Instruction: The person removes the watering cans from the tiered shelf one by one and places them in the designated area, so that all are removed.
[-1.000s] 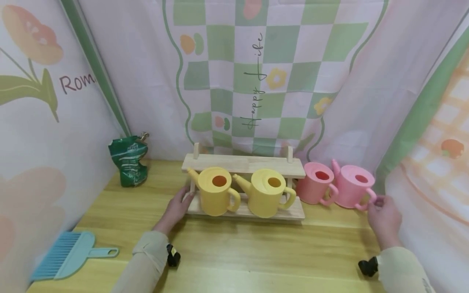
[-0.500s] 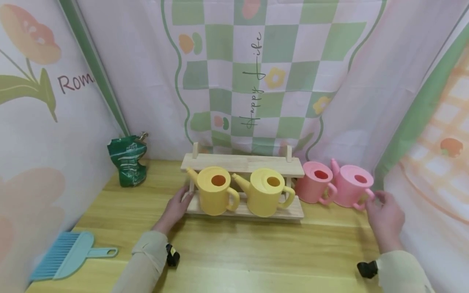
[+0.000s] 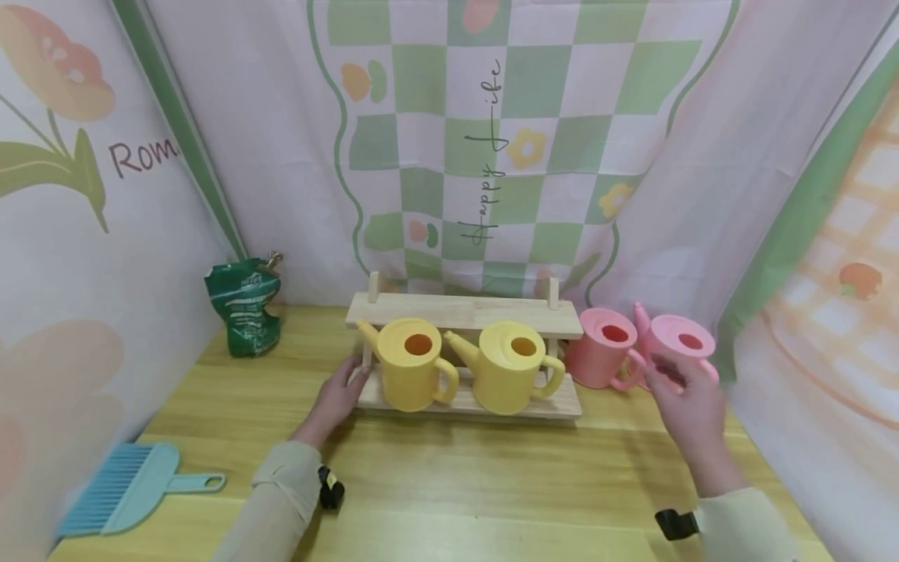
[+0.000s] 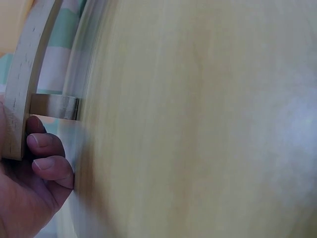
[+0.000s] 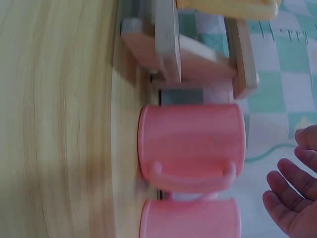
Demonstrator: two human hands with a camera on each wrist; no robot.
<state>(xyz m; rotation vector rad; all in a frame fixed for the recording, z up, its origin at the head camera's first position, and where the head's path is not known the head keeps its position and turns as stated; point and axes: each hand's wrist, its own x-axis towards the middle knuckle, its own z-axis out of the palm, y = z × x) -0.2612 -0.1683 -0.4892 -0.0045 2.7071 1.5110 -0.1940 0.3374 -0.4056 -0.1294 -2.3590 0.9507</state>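
A two-tier wooden shelf (image 3: 463, 312) stands against the back curtain. My left hand (image 3: 335, 402) grips the left end of its lower board, fingers curled beneath it in the left wrist view. On that board are two yellow watering cans, the left one (image 3: 407, 378) deeper in tone than the right one (image 3: 507, 378), spouts to the left. Right of the shelf, a coral-pink watering can (image 3: 597, 359) and a lighter pink watering can (image 3: 677, 334) stand on the table. My right hand (image 3: 691, 414) hovers before the lighter can, partly hiding it; its fingers look loosely bent and hold nothing.
A crumpled green bag (image 3: 246, 308) with a metal clip stands at the back left of the wooden table (image 3: 435, 499). A light-blue brush (image 3: 143, 488) lies at the front left. Printed curtains enclose the back and both sides.
My right hand has come away from the lighter pink can's handle and moved left, in front of that can. My left hand keeps its grip on the shelf, and the cans stay put.
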